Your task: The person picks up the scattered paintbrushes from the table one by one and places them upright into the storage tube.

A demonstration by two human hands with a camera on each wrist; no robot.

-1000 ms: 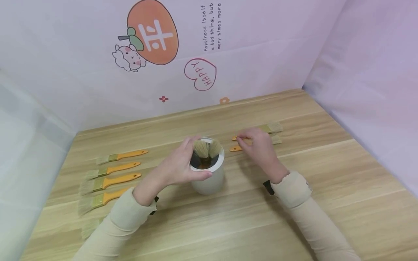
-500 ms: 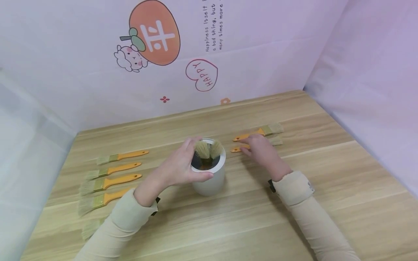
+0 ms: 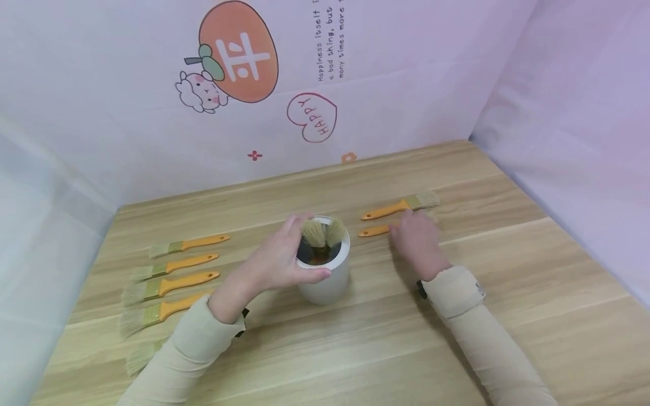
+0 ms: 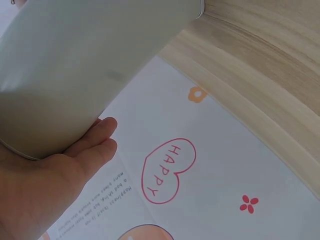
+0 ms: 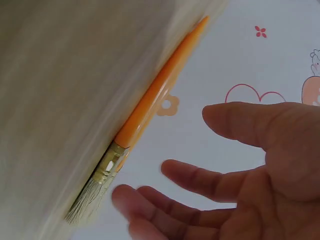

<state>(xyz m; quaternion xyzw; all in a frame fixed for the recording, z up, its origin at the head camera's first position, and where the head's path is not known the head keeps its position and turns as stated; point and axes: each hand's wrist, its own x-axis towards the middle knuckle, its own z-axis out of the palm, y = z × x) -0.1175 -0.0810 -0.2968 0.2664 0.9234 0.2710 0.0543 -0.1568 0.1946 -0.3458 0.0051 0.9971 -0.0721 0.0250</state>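
My left hand (image 3: 274, 259) grips the rim and upper side of a whitish canister (image 3: 325, 287), thumb on the near side. Inside it, two tufts of brush bristles (image 3: 313, 232) point upward. In the left wrist view the canister's smooth wall (image 4: 90, 65) lies against the palm. To the right, my right hand (image 3: 416, 239) is over the bristle end of the nearer paintbrush (image 3: 374, 230), hiding most of it but the orange handle. The right wrist view shows its fingers spread apart, beside a paintbrush (image 5: 155, 95) but not around it. Just beyond lies another paintbrush (image 3: 383, 212).
On the left, several orange-handled paintbrushes (image 3: 190, 279) lie in a row, bristles facing left. One at the front (image 3: 142, 355) is partly hidden by the left sleeve. A printed white cloth (image 3: 386, 73) rises behind the wooden table (image 3: 325, 361), with plain cloth on both sides.
My right hand has moved right along the nearer paintbrush, from its handle end toward its bristles, uncovering both handles. The left hand stays on the canister.
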